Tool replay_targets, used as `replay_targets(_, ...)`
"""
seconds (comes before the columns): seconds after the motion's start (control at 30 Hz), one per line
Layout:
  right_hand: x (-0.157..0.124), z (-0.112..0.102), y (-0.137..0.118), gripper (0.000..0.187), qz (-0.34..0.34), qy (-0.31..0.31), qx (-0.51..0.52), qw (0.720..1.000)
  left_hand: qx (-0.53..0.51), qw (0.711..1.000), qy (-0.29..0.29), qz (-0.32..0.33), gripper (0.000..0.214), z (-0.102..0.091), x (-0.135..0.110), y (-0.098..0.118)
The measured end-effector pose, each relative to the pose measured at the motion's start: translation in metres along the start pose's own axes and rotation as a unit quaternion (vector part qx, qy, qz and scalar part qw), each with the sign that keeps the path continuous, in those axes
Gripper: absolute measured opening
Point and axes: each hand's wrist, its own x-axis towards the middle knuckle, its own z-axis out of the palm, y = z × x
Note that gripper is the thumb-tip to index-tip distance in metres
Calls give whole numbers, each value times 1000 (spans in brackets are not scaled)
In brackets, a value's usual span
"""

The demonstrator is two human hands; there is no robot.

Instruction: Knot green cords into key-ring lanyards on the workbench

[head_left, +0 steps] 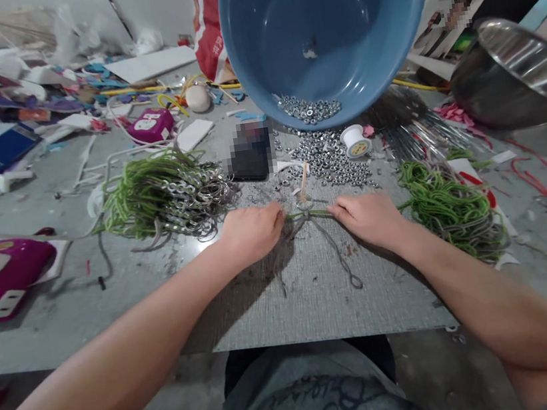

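Note:
A green cord point(321, 212) is stretched between my two hands, with a knot of grey cord at its middle. My left hand point(256, 233) is closed around its left end, and my right hand point(367, 219) grips the right side. From the knot a grey cord point(335, 254) hangs down to the table and ends in a small loop. Just above the knot are a metal ring point(304, 202) and a thin wooden stick point(304, 181). Left of my left hand lies a bundle of green cords with metal chains point(166, 192). Beyond my right hand is a pile of green and grey cords point(448, 212).
A tilted blue basin point(321, 30) holds metal nuts; more nuts point(330, 157) lie below it. Nearby are a phone point(250, 151), a thread spool point(356, 141) and a steel bowl point(514, 79). Purple power strips point(11, 276) and scraps point(0, 79) occupy the left side.

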Motion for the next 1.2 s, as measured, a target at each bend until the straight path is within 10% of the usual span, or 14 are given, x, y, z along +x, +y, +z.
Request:
replay_targets(0.47,28,-1,16,24,-56,164,-17,985,21,965,236,114,20,8,-1,-10)
replay_targets(0.97,52,3,11,27,-54,168,-101,979,-42,943,253,214,23,20,1,-3)
replay_targets(1.2,14,-6,-6,28,-96,197,142,965,-49,932,259,247,24,20,0,-3)
